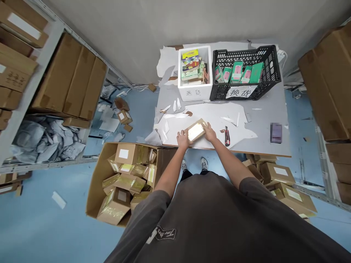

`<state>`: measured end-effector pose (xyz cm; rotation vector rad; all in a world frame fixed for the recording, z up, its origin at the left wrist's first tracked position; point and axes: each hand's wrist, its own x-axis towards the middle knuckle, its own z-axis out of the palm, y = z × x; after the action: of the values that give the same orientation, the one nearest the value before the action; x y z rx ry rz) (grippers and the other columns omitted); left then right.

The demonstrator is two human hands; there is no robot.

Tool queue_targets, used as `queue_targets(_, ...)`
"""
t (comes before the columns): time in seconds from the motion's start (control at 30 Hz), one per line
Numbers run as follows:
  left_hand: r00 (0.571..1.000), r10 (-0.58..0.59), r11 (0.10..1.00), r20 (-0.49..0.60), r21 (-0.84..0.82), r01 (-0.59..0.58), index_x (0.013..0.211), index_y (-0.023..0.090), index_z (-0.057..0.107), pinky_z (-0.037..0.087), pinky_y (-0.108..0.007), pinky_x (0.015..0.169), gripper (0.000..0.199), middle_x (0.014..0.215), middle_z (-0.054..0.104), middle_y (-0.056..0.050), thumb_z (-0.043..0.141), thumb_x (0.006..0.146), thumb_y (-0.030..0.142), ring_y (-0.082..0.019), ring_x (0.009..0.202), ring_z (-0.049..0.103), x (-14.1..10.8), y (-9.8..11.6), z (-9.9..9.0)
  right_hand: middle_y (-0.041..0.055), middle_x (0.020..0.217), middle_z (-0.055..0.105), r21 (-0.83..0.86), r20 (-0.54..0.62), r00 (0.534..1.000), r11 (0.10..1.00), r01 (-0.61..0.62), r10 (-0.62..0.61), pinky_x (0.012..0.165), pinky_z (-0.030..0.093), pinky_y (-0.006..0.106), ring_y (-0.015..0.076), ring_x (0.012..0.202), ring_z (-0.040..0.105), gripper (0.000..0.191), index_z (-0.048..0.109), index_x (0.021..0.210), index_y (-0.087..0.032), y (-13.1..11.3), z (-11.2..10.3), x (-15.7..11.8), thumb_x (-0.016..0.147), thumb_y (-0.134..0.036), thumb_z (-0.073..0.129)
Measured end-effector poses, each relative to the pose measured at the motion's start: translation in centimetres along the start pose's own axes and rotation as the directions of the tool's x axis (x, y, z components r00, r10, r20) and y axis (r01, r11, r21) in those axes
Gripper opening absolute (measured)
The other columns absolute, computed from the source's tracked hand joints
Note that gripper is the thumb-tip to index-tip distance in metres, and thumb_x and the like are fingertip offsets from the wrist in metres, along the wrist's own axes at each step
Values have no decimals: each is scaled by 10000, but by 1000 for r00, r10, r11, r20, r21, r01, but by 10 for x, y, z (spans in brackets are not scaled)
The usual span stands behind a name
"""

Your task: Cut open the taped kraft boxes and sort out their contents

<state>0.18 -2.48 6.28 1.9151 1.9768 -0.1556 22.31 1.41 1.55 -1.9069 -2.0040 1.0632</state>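
Cardboard box (196, 130) gripped at both ends by left hand (182, 139) and right hand (210, 132), at the surface's (264, 118) front edge, left of centre. Looks shut, so likely uncut; cutter (227, 136) lies loose. More closed boxes (128, 182) remain in carton (94, 186) off front-left corner.

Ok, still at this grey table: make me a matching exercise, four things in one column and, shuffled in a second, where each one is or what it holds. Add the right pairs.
Things
1. small brown cardboard box
2. red-and-black utility knife
3. black plastic lattice crate
4. large open brown carton

Places and states
A. lying on the grey table, beside the right hand
B. on the blue floor, holding taped brown parcels
C. held between both hands
D. holding green boxes

Pairs: 1-C, 2-A, 3-D, 4-B
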Motion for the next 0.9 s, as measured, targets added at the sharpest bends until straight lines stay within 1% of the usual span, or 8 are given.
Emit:
queue_targets(0.13, 985, -167, 985, -51, -59, 164, 1716, 87, 351, 479, -603, 1126, 1024, 1490, 545, -315, 626, 980, 744, -473, 1401, 484, 3, 7, 2, 152, 1853, 167, 13, -81, 996, 999, 29, -28, 1182, 519, 585, 418, 1596, 422, 1059, 316, 1771, -316, -29, 4, 15, 815, -95, 712)
queue_targets(0.2, 996, -91, 992, 7, -89, 91, 1706, 87, 373, 496, -561, 1121, 960, 1478, 562, -302, 560, 1021, 733, -451, 1402, 500, 8, -4, -2, 176, 1835, 215, 2, -45, 995, 996, 85, -85, 1217, 486, 579, 413, 1615, 389, 1019, 373, 1748, -276, -38, 6, 10, 816, -111, 749)
queue_targets(0.27, 995, 64, 989, 74, -134, -54, 1713, 134, 374, 502, -502, 1141, 895, 1520, 554, -267, 607, 1031, 663, -414, 1435, 510, 15, -23, -7, 178, 1822, 244, -1, 38, 993, 994, 110, -110, 1204, 501, 552, 409, 1591, 432, 991, 456, 1704, -272, -42, 12, -2, 789, -128, 807)
queue_targets(0.37, 943, 290, 939, 163, -238, -248, 1754, 257, 304, 504, -439, 1173, 905, 1704, 415, -210, 752, 991, 450, -364, 1514, 510, 27, -52, -8, 177, 1820, 234, 6, 121, 992, 999, 34, -34, 1144, 552, 495, 391, 1529, 527, 1031, 452, 1704, -305, -47, 28, -22, 766, -127, 841)
queue_targets(0.47, 888, 385, 899, 251, -321, -299, 1763, 358, 286, 540, -440, 1147, 932, 1819, 250, -175, 767, 970, 270, -366, 1524, 544, 39, -69, -3, 170, 1771, 334, 64, 79, 996, 997, -46, 41, 1152, 550, 467, 337, 1497, 574, 1050, 336, 1756, -325, -54, 48, -33, 827, -140, 789)
queue_targets(0.6, 859, 428, 872, 282, -380, -309, 1740, 389, 358, 536, -440, 1164, 839, 1815, 298, -142, 743, 1003, 278, -365, 1500, 584, 49, -78, -1, 165, 1680, 482, 146, 1, 999, 989, -36, 36, 1202, 513, 488, 311, 1515, 555, 988, 332, 1758, -286, -63, 61, -32, 863, -132, 721)
queue_targets(0.73, 852, 452, 857, 264, -396, -331, 1735, 370, 385, 524, -442, 1179, 773, 1755, 434, -129, 708, 1034, 311, -358, 1469, 616, 52, -80, -13, 156, 1614, 587, 185, -13, 1000, 983, 17, -15, 1222, 492, 524, 332, 1508, 560, 907, 415, 1725, -267, -73, 42, -29, 890, -226, 765)
queue_targets(0.9, 914, 392, 855, 107, -409, -320, 1664, 362, 511, 535, -422, 1125, 570, 1500, 713, -86, 563, 1112, 495, -332, 1324, 711, 59, -58, -52, 116, 1527, 683, 138, -68, 997, 990, 38, -29, 1131, 555, 500, 316, 1307, 703, 647, 494, 1675, -280, -80, -19, -23, 1042, -368, 598)
